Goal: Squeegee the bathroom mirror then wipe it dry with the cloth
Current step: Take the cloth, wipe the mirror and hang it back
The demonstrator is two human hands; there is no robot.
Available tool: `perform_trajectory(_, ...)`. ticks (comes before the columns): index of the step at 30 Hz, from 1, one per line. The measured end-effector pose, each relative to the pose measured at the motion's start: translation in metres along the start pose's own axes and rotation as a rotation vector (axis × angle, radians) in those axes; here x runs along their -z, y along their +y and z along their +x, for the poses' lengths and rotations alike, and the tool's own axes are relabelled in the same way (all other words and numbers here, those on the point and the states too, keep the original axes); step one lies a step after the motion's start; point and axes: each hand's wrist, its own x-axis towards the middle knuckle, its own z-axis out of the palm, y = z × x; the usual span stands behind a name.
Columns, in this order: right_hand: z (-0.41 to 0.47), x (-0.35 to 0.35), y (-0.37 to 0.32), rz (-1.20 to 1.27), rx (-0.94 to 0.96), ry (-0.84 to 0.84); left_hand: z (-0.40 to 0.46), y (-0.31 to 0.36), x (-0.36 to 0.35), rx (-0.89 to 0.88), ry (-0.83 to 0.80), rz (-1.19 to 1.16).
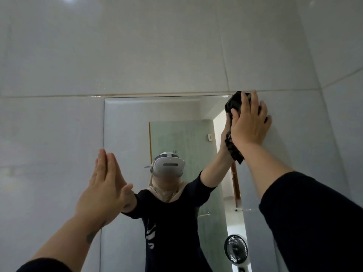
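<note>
The bathroom mirror (127, 134) is a tall pane set into the grey tiled wall, its top edge at mid-height. My right hand (250, 122) presses a dark cloth (235, 103) flat against the mirror's top right corner; more of the cloth hangs below my wrist. My left hand (106, 185) is flat, fingers together and straight, resting on or just off the mirror's left edge and holding nothing. No squeegee is in view.
Grey wall tiles (176, 46) surround the mirror on the left, above and right. The mirror reflects a person in a headset and dark shirt, a frosted glass door, a doorway and a small black fan (235, 249).
</note>
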Motion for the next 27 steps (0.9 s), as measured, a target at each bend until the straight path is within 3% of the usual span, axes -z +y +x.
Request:
perform_trajectory(4,-0.003,-0.002,0.0,0.097,-0.126,0.057,0.0,-0.001,0.0,0.006,0.0,0.008)
perform_trajectory(7,-0.022,-0.007,-0.016,0.123,-0.102,0.099,-0.002,-0.001,0.001,0.012,0.005,0.001)
perform_trajectory(14,-0.044,-0.008,-0.065,0.127,0.113,0.129,0.004,0.015,0.001,-0.012,-0.014,-0.029)
perform_trajectory(16,-0.069,-0.011,-0.116,0.231,0.229,0.068,-0.007,-0.006,0.011,0.047,0.012,-0.003)
perform_trajectory(23,-0.104,-0.01,-0.202,0.277,0.563,-0.017,-0.001,0.002,0.01,-0.002,-0.028,-0.018)
perform_trajectory(27,-0.136,-0.014,-0.223,0.321,0.755,-0.013,-0.016,-0.013,0.007,0.043,0.076,-0.01)
